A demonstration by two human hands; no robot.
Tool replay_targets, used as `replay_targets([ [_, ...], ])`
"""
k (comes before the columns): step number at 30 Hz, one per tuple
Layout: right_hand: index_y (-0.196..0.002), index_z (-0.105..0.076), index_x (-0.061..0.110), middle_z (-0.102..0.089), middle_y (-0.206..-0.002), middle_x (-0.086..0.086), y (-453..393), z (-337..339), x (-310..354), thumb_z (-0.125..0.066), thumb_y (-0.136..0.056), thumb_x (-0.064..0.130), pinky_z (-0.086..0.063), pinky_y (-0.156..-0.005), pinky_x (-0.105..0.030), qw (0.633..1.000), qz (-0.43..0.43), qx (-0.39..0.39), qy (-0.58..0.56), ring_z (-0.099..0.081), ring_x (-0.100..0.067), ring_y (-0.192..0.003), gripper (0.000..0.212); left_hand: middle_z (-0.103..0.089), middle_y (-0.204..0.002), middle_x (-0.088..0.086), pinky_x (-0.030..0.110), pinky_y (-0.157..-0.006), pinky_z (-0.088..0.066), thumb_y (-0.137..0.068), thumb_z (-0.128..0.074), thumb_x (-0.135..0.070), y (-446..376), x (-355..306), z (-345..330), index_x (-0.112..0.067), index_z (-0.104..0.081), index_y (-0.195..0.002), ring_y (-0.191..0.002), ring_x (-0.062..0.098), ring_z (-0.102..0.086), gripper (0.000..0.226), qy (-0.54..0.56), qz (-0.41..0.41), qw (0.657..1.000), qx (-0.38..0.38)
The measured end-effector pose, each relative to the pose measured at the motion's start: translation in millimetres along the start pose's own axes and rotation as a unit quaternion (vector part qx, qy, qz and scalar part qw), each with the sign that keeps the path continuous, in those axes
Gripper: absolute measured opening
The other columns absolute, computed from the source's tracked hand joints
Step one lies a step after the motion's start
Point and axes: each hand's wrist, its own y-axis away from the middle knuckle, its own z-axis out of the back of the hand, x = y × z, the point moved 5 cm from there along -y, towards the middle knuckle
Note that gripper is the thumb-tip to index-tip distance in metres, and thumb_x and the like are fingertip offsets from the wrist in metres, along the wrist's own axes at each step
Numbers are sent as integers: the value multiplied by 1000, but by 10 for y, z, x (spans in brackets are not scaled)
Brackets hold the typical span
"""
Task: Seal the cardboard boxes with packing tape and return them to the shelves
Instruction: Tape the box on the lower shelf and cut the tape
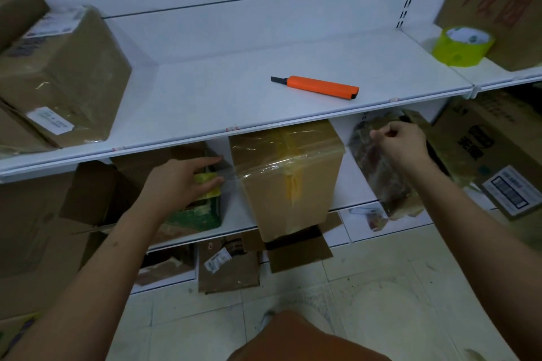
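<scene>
A cardboard box wrapped in clear tape stands on the lower shelf, its front hanging over the edge. My left hand grips a yellow-green tape roll just left of the box. A clear strip of tape stretches from the roll to the box's side. My right hand hovers right of the box with its fingers curled in a pinch; I cannot tell what it pinches.
An orange utility knife lies on the upper shelf. A second yellow-green tape roll sits at the upper right beside a large box. Taped boxes fill the left. Flattened cardboard lies below.
</scene>
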Motion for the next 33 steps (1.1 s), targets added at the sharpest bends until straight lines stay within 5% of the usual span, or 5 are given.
replay_targets([
  [11, -88, -59, 6, -57, -83, -10, -93, -866, -602, -61, -95, 3, -47, -56, -23, 955, -225, 125, -147, -52, -15, -68, 8, -71, -105, 9, 36, -66, -52, -98, -46, -54, -297, -288, -634, -31, -9, -159, -86, 27, -66, 75, -49, -59, 995, 70],
  [16, -127, -59, 10, -64, -119, -12, -137, -637, -841, -62, -87, 57, -48, -70, -30, 993, -118, 23, 8, -65, -31, -103, 62, -71, -93, 5, 36, -60, -55, -97, -53, -51, -352, -283, -701, -54, 14, -150, -67, 17, -62, 86, 36, -83, 994, 56],
  [19, -113, -65, 6, -67, -107, -14, 7, -394, -612, -43, -102, 37, -40, -77, -30, 989, 43, -137, 15, -63, -32, -100, 40, -71, -88, 11, 40, -62, -56, -97, -51, -51, -389, -336, -741, -66, 6, -145, -64, 17, -61, 77, 74, -95, 991, 56],
  [23, -144, -46, 6, -51, -144, -14, 173, -508, -137, -31, -108, 29, -37, -109, -35, 969, 174, -164, 68, -45, -27, -133, 46, -68, -78, 12, 44, -59, -55, -97, -52, -49, -379, -436, -785, -67, 5, -144, -60, 19, -61, 76, 92, -100, 989, 56],
  [33, -159, 5, 17, 7, -167, 0, 364, -1218, -122, -24, -109, 37, 3, -118, -15, 979, 44, -138, -146, 6, -2, -148, 61, -67, -81, 16, 47, -63, -55, -98, -52, -47, -241, -506, -859, -62, -4, -149, -67, 25, -63, 71, 152, -75, 985, 45],
])
